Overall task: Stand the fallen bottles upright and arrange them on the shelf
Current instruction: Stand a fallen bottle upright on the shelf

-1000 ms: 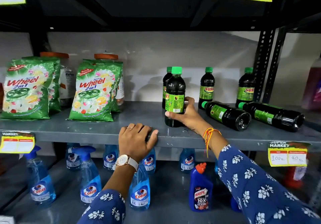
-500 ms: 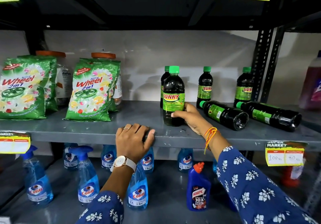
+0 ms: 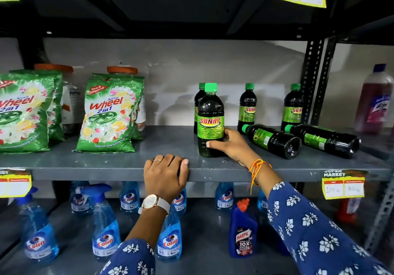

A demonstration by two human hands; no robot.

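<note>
A dark Sunny bottle point(image 3: 210, 112) with a green cap stands upright near the front of the grey middle shelf point(image 3: 106, 163). My right hand point(image 3: 231, 144) wraps around its lower half. Directly behind it stands another bottle point(image 3: 198, 99), mostly hidden. Further right, two upright bottles point(image 3: 247, 106) point(image 3: 293, 108) stand at the back. Two fallen bottles point(image 3: 273, 140) point(image 3: 324, 139) lie on their sides in front of them, bases toward me. My left hand point(image 3: 165, 176) rests on the shelf's front edge, fingers curled over it.
Green Wheel detergent bags point(image 3: 108, 114) and orange-lidded jars fill the shelf's left side. A purple bottle point(image 3: 374, 102) stands beyond the upright post point(image 3: 312, 78). Blue Colin spray bottles point(image 3: 105, 227) and a Harpic bottle point(image 3: 242, 234) stand on the lower shelf. Price tags hang on shelf edges.
My right hand has turned the held bottle so its Sunny label faces me and set it flat on the shelf. The left hand has stayed on the edge.
</note>
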